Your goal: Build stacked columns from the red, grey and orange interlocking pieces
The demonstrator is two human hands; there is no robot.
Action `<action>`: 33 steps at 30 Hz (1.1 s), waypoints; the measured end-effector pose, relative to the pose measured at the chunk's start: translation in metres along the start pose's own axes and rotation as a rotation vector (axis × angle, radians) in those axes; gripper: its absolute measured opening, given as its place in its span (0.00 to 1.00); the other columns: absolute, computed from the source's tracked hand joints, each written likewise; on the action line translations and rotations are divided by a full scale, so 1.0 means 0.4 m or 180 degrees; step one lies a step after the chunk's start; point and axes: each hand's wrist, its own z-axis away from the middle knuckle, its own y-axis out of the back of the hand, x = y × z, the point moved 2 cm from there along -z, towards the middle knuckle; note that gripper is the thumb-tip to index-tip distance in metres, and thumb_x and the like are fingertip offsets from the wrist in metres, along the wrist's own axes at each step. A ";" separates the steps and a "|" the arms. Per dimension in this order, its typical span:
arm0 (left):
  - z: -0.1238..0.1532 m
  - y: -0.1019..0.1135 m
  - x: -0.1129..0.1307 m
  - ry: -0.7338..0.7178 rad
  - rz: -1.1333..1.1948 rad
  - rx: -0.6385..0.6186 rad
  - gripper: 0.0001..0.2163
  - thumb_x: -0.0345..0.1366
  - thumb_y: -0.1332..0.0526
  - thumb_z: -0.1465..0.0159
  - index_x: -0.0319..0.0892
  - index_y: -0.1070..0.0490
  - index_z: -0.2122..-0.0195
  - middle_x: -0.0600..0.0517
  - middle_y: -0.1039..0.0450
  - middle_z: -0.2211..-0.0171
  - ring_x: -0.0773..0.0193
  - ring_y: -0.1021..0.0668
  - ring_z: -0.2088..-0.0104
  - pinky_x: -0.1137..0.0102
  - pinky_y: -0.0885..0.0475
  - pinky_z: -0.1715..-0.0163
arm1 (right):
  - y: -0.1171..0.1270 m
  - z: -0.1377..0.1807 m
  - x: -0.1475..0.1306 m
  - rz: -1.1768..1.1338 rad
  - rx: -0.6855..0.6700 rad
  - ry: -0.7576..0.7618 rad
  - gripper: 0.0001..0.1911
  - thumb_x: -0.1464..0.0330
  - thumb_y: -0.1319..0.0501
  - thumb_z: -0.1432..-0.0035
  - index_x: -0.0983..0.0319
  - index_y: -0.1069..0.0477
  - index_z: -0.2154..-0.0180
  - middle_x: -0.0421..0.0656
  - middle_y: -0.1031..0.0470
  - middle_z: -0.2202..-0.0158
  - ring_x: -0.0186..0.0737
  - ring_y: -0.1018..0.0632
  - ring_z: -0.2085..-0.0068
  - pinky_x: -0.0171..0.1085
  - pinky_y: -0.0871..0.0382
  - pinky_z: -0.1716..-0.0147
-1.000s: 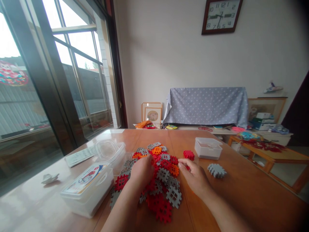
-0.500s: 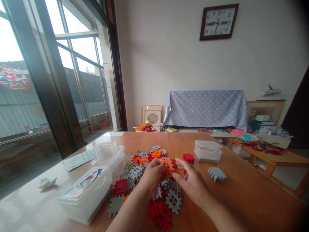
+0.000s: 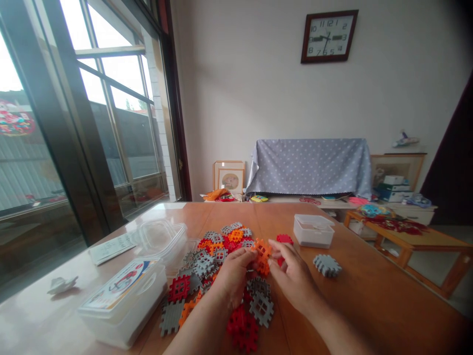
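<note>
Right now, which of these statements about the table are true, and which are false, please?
1. The left hand and the right hand both hold the orange pieces. True.
2. The grey stack lies inside the small box. False: it lies on the table, beside the box.
3. The clock hangs on the wall. True.
4. The pile has blue pieces. False: only red, grey and orange.
</note>
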 end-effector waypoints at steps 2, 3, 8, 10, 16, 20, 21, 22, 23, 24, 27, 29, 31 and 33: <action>-0.001 0.001 0.000 -0.0011 0.0046 -0.0005 0.15 0.41 0.25 0.48 0.39 0.26 0.67 0.55 0.26 0.72 0.70 0.26 0.73 0.75 0.33 0.72 | -0.002 0.003 -0.005 0.0053 0.0032 0.0049 0.28 0.66 0.40 0.38 0.55 0.37 0.37 0.50 0.29 0.42 0.48 0.22 0.49 0.44 0.23 0.52; -0.002 0.000 0.000 0.0005 0.0075 -0.0039 0.15 0.41 0.25 0.48 0.39 0.26 0.67 0.55 0.26 0.73 0.70 0.26 0.73 0.75 0.34 0.71 | -0.004 0.005 -0.006 0.0107 0.0051 0.0060 0.30 0.66 0.39 0.39 0.55 0.38 0.36 0.50 0.31 0.40 0.49 0.22 0.47 0.45 0.23 0.52; -0.001 -0.004 -0.007 0.0084 0.0184 -0.0235 0.14 0.40 0.25 0.47 0.39 0.27 0.68 0.53 0.24 0.72 0.70 0.24 0.73 0.75 0.34 0.71 | -0.015 0.003 0.007 0.0268 0.0086 0.0057 0.31 0.66 0.37 0.40 0.55 0.38 0.37 0.50 0.30 0.42 0.49 0.22 0.47 0.48 0.24 0.48; 0.001 -0.005 -0.008 0.0105 0.0161 -0.0257 0.13 0.39 0.25 0.47 0.39 0.27 0.69 0.53 0.24 0.73 0.70 0.24 0.73 0.76 0.34 0.71 | -0.013 0.001 0.011 0.0252 0.0091 0.0062 0.30 0.67 0.37 0.41 0.55 0.38 0.37 0.49 0.28 0.44 0.49 0.22 0.49 0.48 0.24 0.48; 0.001 -0.003 -0.007 0.0176 0.0094 -0.0167 0.14 0.38 0.25 0.49 0.40 0.28 0.68 0.53 0.24 0.73 0.70 0.23 0.73 0.76 0.32 0.71 | -0.003 0.000 0.008 0.0207 0.0016 0.0052 0.29 0.66 0.37 0.41 0.55 0.37 0.38 0.48 0.28 0.44 0.48 0.22 0.48 0.46 0.24 0.49; 0.003 -0.006 -0.009 0.0134 0.0081 -0.0173 0.14 0.38 0.24 0.49 0.40 0.28 0.69 0.53 0.24 0.73 0.70 0.23 0.74 0.76 0.32 0.71 | -0.004 0.001 0.013 0.0322 0.0015 -0.0001 0.33 0.61 0.34 0.42 0.54 0.37 0.37 0.49 0.31 0.41 0.51 0.23 0.45 0.49 0.25 0.47; 0.004 -0.008 -0.010 0.0117 0.0061 -0.0202 0.14 0.38 0.25 0.49 0.40 0.28 0.69 0.53 0.24 0.73 0.70 0.24 0.74 0.76 0.32 0.71 | -0.005 0.000 0.015 0.0346 0.0005 0.0002 0.32 0.62 0.34 0.42 0.54 0.37 0.37 0.50 0.31 0.41 0.51 0.23 0.45 0.49 0.25 0.46; 0.006 -0.010 -0.011 0.0105 0.0037 -0.0235 0.14 0.38 0.25 0.49 0.40 0.28 0.69 0.53 0.24 0.74 0.70 0.24 0.74 0.76 0.32 0.70 | -0.004 -0.001 0.017 0.0365 -0.0013 0.0018 0.31 0.62 0.34 0.42 0.54 0.37 0.38 0.50 0.31 0.42 0.51 0.23 0.46 0.50 0.26 0.46; 0.008 -0.012 -0.011 0.0098 0.0006 -0.0266 0.14 0.38 0.25 0.48 0.40 0.28 0.69 0.53 0.24 0.74 0.70 0.23 0.73 0.76 0.32 0.70 | -0.001 -0.003 0.018 0.0381 -0.0020 0.0039 0.30 0.63 0.35 0.42 0.54 0.36 0.38 0.50 0.30 0.43 0.51 0.23 0.46 0.50 0.26 0.46; 0.010 -0.013 -0.010 0.0092 -0.0033 -0.0294 0.14 0.38 0.25 0.48 0.40 0.28 0.68 0.53 0.24 0.73 0.69 0.23 0.73 0.76 0.32 0.69 | 0.004 -0.006 0.020 0.0393 -0.0020 0.0055 0.29 0.63 0.35 0.41 0.55 0.35 0.39 0.50 0.29 0.44 0.51 0.24 0.46 0.50 0.27 0.45; 0.011 -0.012 -0.001 -0.0010 -0.0196 -0.0282 0.14 0.41 0.27 0.46 0.39 0.26 0.64 0.49 0.21 0.68 0.67 0.21 0.68 0.74 0.31 0.65 | 0.032 -0.019 0.033 0.0380 0.0081 0.0005 0.28 0.61 0.35 0.41 0.55 0.33 0.40 0.49 0.28 0.45 0.51 0.24 0.45 0.49 0.28 0.45; 0.008 -0.006 0.009 -0.0170 -0.0352 -0.0181 0.15 0.42 0.27 0.45 0.40 0.25 0.63 0.49 0.21 0.66 0.66 0.22 0.67 0.73 0.32 0.65 | 0.059 -0.029 0.053 0.0310 0.0201 -0.0123 0.28 0.59 0.35 0.41 0.56 0.33 0.40 0.49 0.28 0.45 0.50 0.23 0.47 0.47 0.28 0.46; 0.004 0.004 0.019 -0.0364 -0.0532 -0.0091 0.14 0.42 0.27 0.46 0.40 0.26 0.65 0.51 0.22 0.69 0.67 0.24 0.69 0.74 0.34 0.67 | 0.085 -0.038 0.083 0.0239 0.0266 -0.0318 0.29 0.57 0.34 0.43 0.58 0.31 0.41 0.49 0.27 0.46 0.48 0.22 0.50 0.46 0.28 0.47; -0.001 0.014 0.027 -0.0518 -0.0681 -0.0053 0.13 0.43 0.28 0.45 0.40 0.26 0.66 0.52 0.25 0.71 0.68 0.26 0.71 0.74 0.36 0.69 | 0.101 -0.043 0.120 0.0142 0.0123 -0.0575 0.29 0.57 0.33 0.44 0.59 0.29 0.43 0.49 0.27 0.47 0.47 0.22 0.52 0.45 0.28 0.49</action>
